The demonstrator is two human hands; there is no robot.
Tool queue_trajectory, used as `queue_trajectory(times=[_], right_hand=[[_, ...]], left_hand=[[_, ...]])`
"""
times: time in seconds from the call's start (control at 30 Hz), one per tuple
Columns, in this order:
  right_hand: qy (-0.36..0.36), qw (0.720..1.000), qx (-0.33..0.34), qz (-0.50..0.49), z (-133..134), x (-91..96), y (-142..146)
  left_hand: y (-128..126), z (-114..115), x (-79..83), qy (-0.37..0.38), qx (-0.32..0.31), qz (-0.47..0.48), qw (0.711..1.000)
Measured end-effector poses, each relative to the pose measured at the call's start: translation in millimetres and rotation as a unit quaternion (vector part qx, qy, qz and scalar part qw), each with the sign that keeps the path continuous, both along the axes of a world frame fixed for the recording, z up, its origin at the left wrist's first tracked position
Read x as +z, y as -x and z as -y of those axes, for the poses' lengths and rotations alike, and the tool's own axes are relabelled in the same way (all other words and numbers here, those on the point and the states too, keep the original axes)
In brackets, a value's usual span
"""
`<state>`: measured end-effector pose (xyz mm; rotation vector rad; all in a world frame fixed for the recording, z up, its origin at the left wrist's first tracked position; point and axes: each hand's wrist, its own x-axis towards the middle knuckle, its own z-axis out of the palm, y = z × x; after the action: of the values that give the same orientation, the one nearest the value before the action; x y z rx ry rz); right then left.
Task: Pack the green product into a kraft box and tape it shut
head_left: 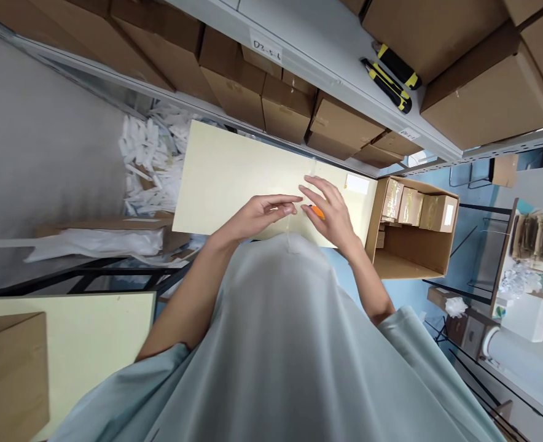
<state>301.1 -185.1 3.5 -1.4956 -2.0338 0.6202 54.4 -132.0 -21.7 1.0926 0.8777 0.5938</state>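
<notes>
Head: left hand (258, 216), right hand (332, 216) overhang table (225, 178) edge.

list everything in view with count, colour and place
orange piece: one, orange, under the right hand's fingers
table top: one, pale yellow, beneath both hands
open carton: one, brown, right of the table top
shelf boxes: several, brown, above the table top
utility knives: two, yellow and black, upper right
white pile: one, white, left of the table top
left hand: one, bare, fingertips near the orange piece
right hand: one, bare, grip on the orange piece
</notes>
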Motion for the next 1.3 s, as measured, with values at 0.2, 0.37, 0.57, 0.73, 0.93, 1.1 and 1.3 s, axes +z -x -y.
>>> queue_trajectory(times=[0.2, 0.37, 0.57, 0.73, 0.93, 1.1, 1.3], right_hand=[[0.067, 0.994, 0.083, -0.025, -19, 23.8, -10], [0.142, 0.982, -0.041, -0.117, -19, 30.6, -18], [0.244, 0.918, -0.089, -0.301, -38, 41.8, -4], [0.282, 0.901, -0.026, -0.33, -52, 52.7, 41], [0.273, 0.928, 0.027, -0.253, -82, 42.9, 98], [0.251, 0.948, 0.018, -0.194, -109, 4.0, 150], [0.309, 0.934, 0.072, -0.163, -141, -43.1, 237]], left_hand=[[2, 3, 10.4, 0.039, -0.047, 0.014, 0.998], [14, -1, -1.6, 0.114, 0.148, -0.007, 0.982], [27, 10, 20.7, -0.101, 0.296, -0.073, 0.947], [20, 27, 46.4, -0.153, 0.238, -0.08, 0.956], [44, 21, 23.0, -0.039, 0.308, 0.048, 0.949], [99, 6, -13.7, 0.003, 0.436, 0.057, 0.898], [182, -38, -68.4, -0.022, 0.565, -0.062, 0.823]])
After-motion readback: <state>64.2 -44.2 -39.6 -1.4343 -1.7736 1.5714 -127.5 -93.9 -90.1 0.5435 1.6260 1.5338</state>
